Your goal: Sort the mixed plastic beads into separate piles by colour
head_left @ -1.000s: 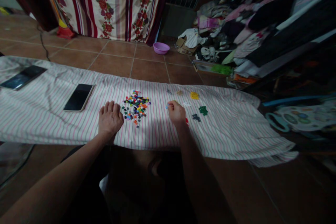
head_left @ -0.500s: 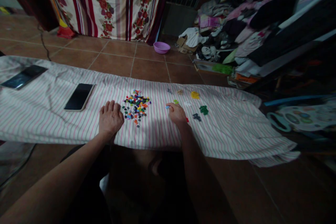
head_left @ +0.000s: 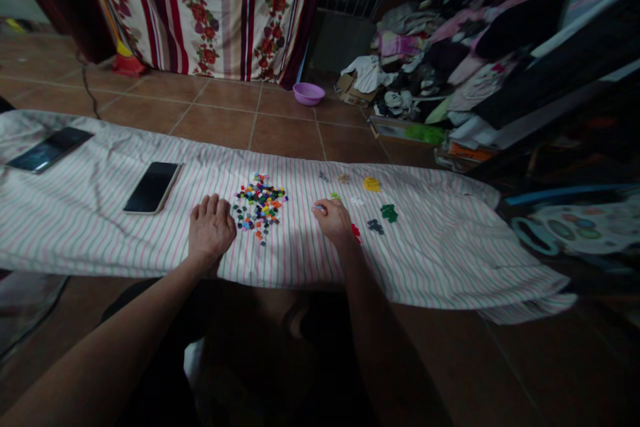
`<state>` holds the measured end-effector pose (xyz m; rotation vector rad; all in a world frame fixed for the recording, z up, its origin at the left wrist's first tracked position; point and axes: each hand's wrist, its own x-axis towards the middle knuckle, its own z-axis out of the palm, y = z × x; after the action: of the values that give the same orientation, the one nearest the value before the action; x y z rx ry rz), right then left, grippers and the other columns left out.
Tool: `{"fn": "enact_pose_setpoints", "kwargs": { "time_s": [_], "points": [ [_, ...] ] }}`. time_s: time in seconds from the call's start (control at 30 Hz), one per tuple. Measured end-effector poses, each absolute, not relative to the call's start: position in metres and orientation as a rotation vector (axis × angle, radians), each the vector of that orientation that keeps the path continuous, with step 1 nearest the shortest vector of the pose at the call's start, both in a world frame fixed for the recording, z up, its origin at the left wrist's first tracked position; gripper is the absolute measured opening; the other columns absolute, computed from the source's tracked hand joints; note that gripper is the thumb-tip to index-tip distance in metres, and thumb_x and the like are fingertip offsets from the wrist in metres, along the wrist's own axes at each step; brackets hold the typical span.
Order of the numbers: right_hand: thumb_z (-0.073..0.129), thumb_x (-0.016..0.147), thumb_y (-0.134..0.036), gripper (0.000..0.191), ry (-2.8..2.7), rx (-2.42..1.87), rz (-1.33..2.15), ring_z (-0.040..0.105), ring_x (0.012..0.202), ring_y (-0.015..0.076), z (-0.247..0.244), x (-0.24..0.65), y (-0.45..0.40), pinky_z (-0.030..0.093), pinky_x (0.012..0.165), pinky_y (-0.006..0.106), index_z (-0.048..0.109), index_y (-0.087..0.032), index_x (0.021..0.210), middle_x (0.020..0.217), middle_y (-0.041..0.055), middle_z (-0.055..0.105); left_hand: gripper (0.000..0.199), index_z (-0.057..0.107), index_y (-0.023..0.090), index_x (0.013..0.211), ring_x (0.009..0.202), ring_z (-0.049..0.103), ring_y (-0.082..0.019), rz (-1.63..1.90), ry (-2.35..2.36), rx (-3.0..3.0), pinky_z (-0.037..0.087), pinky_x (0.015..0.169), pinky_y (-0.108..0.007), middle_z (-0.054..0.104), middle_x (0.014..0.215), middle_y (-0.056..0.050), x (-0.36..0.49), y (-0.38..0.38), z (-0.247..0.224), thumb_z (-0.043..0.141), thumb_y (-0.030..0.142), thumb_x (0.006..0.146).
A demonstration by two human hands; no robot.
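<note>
My left hand (head_left: 213, 227) lies flat on the striped cloth (head_left: 300, 260), fingers stretched out, just left of a mixed heap of small colourful blocks (head_left: 261, 203). To the right of that heap, my right hand (head_left: 336, 220) is closed in a pinch, with a small light blue block (head_left: 319, 208) showing at its fingertips. Around it are little single-colour groups: lime green blocks (head_left: 335, 195), white blocks (head_left: 357, 201), red blocks (head_left: 355, 233) partly behind the wrist, dark grey blocks (head_left: 375, 227), green blocks (head_left: 389, 213), yellow blocks (head_left: 371, 183), tan blocks (head_left: 343, 178) and grey blocks (head_left: 324, 175).
Two phones lie at the left, a nearer phone (head_left: 153, 187) and a farther phone (head_left: 50, 149). Beyond the cloth, a purple basin (head_left: 309, 94) stands on the tiled floor. A pile of clothes (head_left: 435, 47) fills the back right, and a patterned plastic seat (head_left: 575, 227) is at the right.
My right hand has shifted slightly left and turned, its fingers now covering more of the light blue block. My left hand stays in place. The view has tilted a little.
</note>
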<state>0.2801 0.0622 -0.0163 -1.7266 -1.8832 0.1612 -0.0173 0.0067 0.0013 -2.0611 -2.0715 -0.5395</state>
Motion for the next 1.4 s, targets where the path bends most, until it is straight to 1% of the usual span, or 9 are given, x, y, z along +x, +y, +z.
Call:
{"fn": "enact_pose_setpoints", "kwargs": {
  "time_s": [0.23,0.33,0.6,0.77,0.9,1.0,1.1,1.23,1.4],
  "points": [
    [0.054,0.079,-0.019,0.015,-1.903,-1.726,0.13,0.056,0.079,0.0197,-0.014,0.279,0.062,0.046,0.076,0.031,0.066,-0.018,0.088,0.078,0.0048,0.058,0.034,0.057,0.015,0.113,0.132,0.042,-0.032,-0.517,-2.101,-2.075,0.032,0.107,-0.048,0.053,0.137,-0.016,-0.017,0.006,0.002,0.035,0.024,0.09],
    [0.052,0.079,-0.018,0.017,-1.924,-1.727,0.137,0.055,0.077,0.0192,-0.013,0.279,0.061,0.047,0.074,0.031,0.067,-0.018,0.088,0.078,0.0049,0.058,0.033,0.057,0.016,0.114,0.132,0.043,-0.031,-0.51,-2.098,-2.073,0.033,0.107,-0.047,0.053,0.137,-0.015,-0.016,0.006,0.002,0.035,0.024,0.09],
    [0.051,0.08,-0.024,0.022,-1.905,-1.543,0.177,0.055,0.067,0.0151,-0.016,0.283,0.054,0.051,0.071,0.031,0.07,-0.018,0.091,0.085,0.0062,0.06,0.034,0.06,0.012,0.114,0.132,0.043,-0.034,-0.451,-2.074,-2.079,0.034,0.106,-0.049,0.053,0.137,-0.018,-0.016,0.007,0.002,0.038,0.022,0.089],
    [0.051,0.086,-0.031,0.028,-1.848,-1.534,0.072,0.055,0.065,0.0149,-0.007,0.282,0.054,0.05,0.071,0.032,0.072,-0.016,0.097,0.089,0.0082,0.061,0.036,0.06,0.012,0.116,0.134,0.042,-0.034,-0.421,-2.087,-2.083,0.033,0.107,-0.049,0.052,0.139,-0.019,-0.016,0.007,0.001,0.039,0.022,0.089],
    [0.045,0.089,-0.024,0.029,-1.805,-1.512,-0.029,0.059,0.078,0.0187,0.008,0.269,0.058,0.048,0.078,0.031,0.072,-0.016,0.097,0.089,0.0091,0.066,0.037,0.06,0.012,0.117,0.134,0.041,-0.034,-0.408,-2.084,-2.083,0.033,0.107,-0.049,0.051,0.14,-0.019,-0.017,0.007,0.0,0.038,0.023,0.089],
    [0.043,0.089,-0.016,0.032,-1.919,-1.424,0.002,0.059,0.089,0.0208,0.015,0.249,0.062,0.046,0.086,0.032,0.072,-0.017,0.101,0.094,0.0085,0.07,0.037,0.059,0.011,0.118,0.134,0.042,-0.035,-0.39,-2.071,-2.074,0.033,0.107,-0.049,0.052,0.139,-0.019,-0.017,0.008,-0.002,0.037,0.023,0.09],
    [0.042,0.088,-0.01,0.036,-2.043,-1.4,0.092,0.056,0.094,0.0216,0.012,0.228,0.068,0.045,0.09,0.033,0.072,-0.018,0.106,0.102,0.0075,0.071,0.039,0.059,0.01,0.119,0.133,0.043,-0.035,-0.373,-2.059,-2.072,0.034,0.106,-0.049,0.052,0.139,-0.019,-0.017,0.008,-0.003,0.038,0.023,0.09],
    [0.041,0.088,-0.009,0.041,-2.143,-1.425,0.171,0.054,0.102,0.0233,0.002,0.207,0.078,0.044,0.094,0.034,0.069,-0.017,0.117,0.113,0.0086,0.068,0.039,0.058,0.009,0.121,0.134,0.042,-0.035,-0.361,-2.061,-2.074,0.034,0.107,-0.048,0.051,0.14,-0.019,-0.017,0.009,-0.002,0.039,0.023,0.089],
    [0.038,0.086,-0.004,0.047,-2.17,-1.438,0.229,0.054,0.107,0.0229,-0.001,0.192,0.078,0.043,0.096,0.035,0.067,-0.017,0.12,0.118,0.0082,0.067,0.039,0.058,0.01,0.121,0.135,0.042,-0.034,-0.36,-2.076,-2.082,0.033,0.107,-0.048,0.051,0.14,-0.019,-0.016,0.008,0.001,0.038,0.022,0.09]
  ]
}}
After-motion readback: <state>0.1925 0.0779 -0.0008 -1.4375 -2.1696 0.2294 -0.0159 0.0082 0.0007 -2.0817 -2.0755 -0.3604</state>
